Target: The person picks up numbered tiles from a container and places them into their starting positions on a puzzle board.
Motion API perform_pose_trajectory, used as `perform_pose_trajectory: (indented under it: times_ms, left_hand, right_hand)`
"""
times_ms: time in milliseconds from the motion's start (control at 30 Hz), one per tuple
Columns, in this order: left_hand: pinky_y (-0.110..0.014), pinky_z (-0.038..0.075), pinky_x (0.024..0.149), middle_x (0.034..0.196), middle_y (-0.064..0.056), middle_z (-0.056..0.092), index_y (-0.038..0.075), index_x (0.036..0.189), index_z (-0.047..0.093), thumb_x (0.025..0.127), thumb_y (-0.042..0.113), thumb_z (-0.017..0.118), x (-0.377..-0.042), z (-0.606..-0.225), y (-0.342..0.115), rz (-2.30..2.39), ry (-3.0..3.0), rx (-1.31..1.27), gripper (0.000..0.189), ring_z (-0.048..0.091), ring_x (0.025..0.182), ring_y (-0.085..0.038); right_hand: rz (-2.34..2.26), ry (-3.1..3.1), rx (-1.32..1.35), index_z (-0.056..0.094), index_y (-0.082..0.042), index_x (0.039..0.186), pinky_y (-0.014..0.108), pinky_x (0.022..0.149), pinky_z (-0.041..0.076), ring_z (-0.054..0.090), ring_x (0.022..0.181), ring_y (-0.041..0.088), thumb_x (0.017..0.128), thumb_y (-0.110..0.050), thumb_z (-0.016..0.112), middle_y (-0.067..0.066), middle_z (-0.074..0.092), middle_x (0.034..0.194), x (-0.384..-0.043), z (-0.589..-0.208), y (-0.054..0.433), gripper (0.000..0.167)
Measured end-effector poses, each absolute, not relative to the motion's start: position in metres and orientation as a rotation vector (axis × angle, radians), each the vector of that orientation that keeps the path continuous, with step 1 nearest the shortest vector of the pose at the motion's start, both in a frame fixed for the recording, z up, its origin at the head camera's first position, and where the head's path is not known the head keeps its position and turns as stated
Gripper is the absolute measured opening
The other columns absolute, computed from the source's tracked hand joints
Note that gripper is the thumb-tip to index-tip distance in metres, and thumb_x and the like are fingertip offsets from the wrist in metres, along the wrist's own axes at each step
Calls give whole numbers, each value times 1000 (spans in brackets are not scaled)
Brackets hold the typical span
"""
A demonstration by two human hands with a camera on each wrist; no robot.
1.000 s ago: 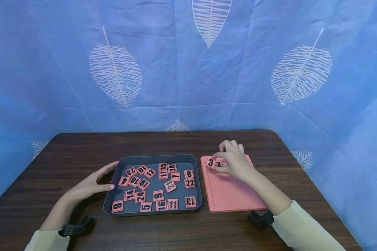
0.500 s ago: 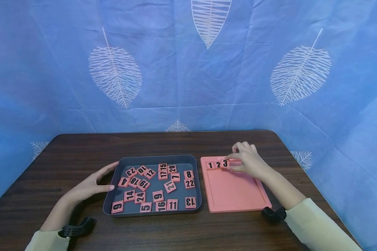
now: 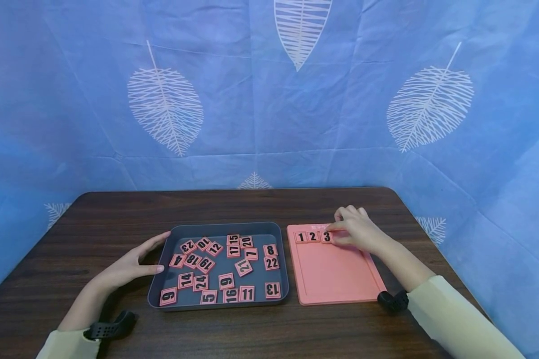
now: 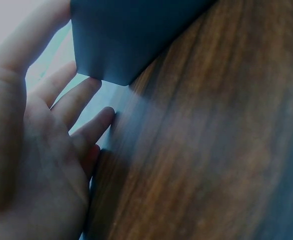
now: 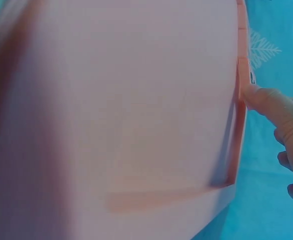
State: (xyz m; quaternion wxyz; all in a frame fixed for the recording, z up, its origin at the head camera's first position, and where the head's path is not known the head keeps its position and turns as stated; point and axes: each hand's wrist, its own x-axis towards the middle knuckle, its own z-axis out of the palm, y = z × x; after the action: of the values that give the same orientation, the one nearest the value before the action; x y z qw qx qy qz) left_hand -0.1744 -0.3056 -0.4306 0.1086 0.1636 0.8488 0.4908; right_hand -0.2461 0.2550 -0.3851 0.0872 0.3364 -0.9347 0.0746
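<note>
- My left hand (image 3: 122, 268) is touching the tray (image 3: 258, 278), outstretched; its wrist view is showing fingers (image 4: 92, 129) the head view is hiding.
- Left of my pinch, tile 1 (image 3: 300, 237) and tile 2 (image 3: 313, 237) are lying on the board (image 3: 337, 279).
- My right hand (image 3: 357, 233) is pinching tile 3 (image 3: 326, 237), apparently seating it; the next move is likely calling for squaring it to tile 2.

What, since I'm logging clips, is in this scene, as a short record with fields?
Left hand: touching the tray, left end
Right hand: holding tile 3, right of tile 2
Board: pink; tile 1 beside tile 2, top left
Tray: dark; number tiles at various angles
Table: dark wood
Backdrop: blue, white leaves
</note>
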Motion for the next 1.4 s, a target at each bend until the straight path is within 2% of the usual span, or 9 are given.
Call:
perform_pose_trajectory:
  times_ms: [433, 633, 767, 900, 1167, 1400]
  left_hand:
    - [-77, 20, 92, 153, -26, 18, 12, 154, 20, 90, 17, 67, -173, -428, -306, 1428, 2513, 508, 80, 16, 135, -51]
    - [-77, 19, 93, 154, -25, 17, 12, 154, 21, 90, 16, 67, -174, -430, -307, 1433, 2509, 496, 79, 15, 136, -51]
    - [-77, 19, 93, 154, -25, 17, 13, 154, 21, 90, 17, 67, -174, -430, -306, 1435, 2510, 481, 79, 16, 136, -50]
    - [-76, 20, 93, 154, -25, 17, 13, 154, 20, 90, 18, 67, -174, -428, -305, 1424, 2515, 484, 79, 16, 135, -50]
    - [-77, 19, 92, 153, -26, 18, 11, 154, 20, 89, 16, 67, -172, -424, -304, 1428, 2513, 491, 80, 17, 135, -51]
    - [-76, 21, 93, 153, -26, 18, 12, 154, 20, 89, 16, 67, -171, -423, -303, 1429, 2512, 480, 80, 18, 135, -51]
  right_hand:
    - [161, -2817, 970, 77, -18, 105, 38, 71, 24, 37, 85, 19, 78, -26, 81, -4, 45, 86, -248, -389, 251, 29]
    - [125, -2766, 974, 78, -17, 102, 38, 70, 26, 42, 86, 21, 78, -24, 81, -1, 50, 90, -246, -390, 247, 25]
    - [119, -2738, 973, 78, -18, 100, 37, 68, 24, 39, 82, 20, 79, -23, 80, -3, 47, 85, -245, -389, 245, 22]
    - [135, -2716, 953, 77, -18, 101, 38, 69, 25, 39, 84, 21, 79, -25, 80, -1, 48, 88, -243, -385, 240, 24]
    - [225, -2627, 978, 76, -18, 105, 43, 75, 30, 43, 90, 24, 75, -26, 83, 2, 52, 97, -232, -363, 207, 31]
    - [291, -2563, 1089, 75, -21, 108, 41, 76, 30, 42, 92, 21, 79, -26, 80, 0, 49, 100, -221, -348, 171, 30]
